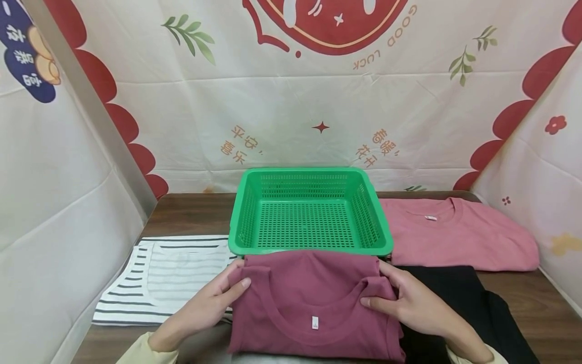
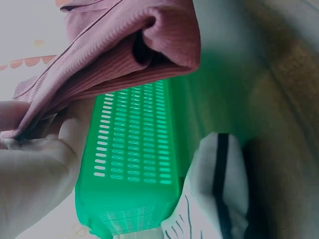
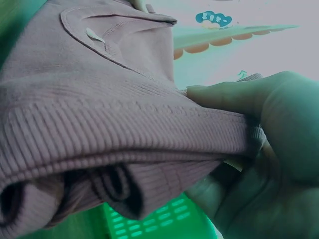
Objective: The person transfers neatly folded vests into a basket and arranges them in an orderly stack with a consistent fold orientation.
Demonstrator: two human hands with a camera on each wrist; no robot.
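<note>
Folded maroon shirt (image 1: 313, 303) is held up nearest the camera, its neckline with a small white label (image 1: 315, 322) turned upward. Its nine o'clock edge is pinched by the left hand (image 1: 206, 307) and its three o'clock edge by the right hand (image 1: 416, 306); at each side the cloth is gripped with the thumb on top and the fingers curled beneath. Both wrists are covered by pale yellow sleeves (image 1: 147, 350).

At twelve o'clock from the shirt, a green basket (image 1: 311, 251) is set on the brown wooden surface (image 1: 195, 210); whether its near rim is touched by the cloth cannot be told. A striped white garment (image 1: 182, 278) is laid flat at ten o'clock, a pink top (image 1: 459, 237) at two and a black garment (image 1: 459, 303) at three. Farthest off, at twelve, a printed cloth backdrop (image 1: 282, 101) is hung.
</note>
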